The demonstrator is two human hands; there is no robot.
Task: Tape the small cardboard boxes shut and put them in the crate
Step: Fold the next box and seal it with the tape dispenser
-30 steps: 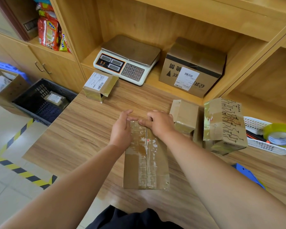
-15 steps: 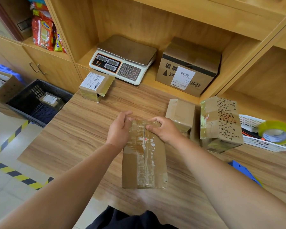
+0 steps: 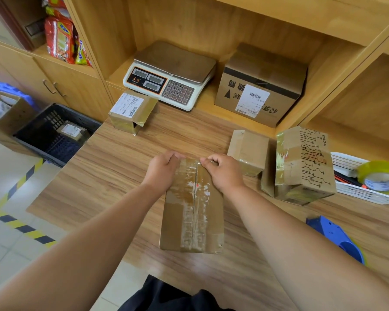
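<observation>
On a wooden table (image 3: 121,176), straight ahead of the person, a flat cardboard box (image 3: 192,221) lies with worn tape down its centre seam. Beyond this box to the left sits a labelled box (image 3: 131,112) with one end open. Farther beyond, on a shelf, stand a weighing scale (image 3: 171,77) and a large carton (image 3: 259,86). Just right of the flat box is a plain box (image 3: 248,151), and past that a taller printed box (image 3: 303,164). Farther right again, a white tray (image 3: 364,194) holds a roll of tape (image 3: 381,177), and a blue tape dispenser (image 3: 337,236) lies nearer the person. Off the table, well left of the flat box, a black crate (image 3: 43,131) on the floor holds one parcel (image 3: 71,130).

Both hands grip the flat box's far edge. The left hand (image 3: 162,171) curls its fingers over the far left corner. The right hand (image 3: 225,172) pinches the edge beside the seam.
</observation>
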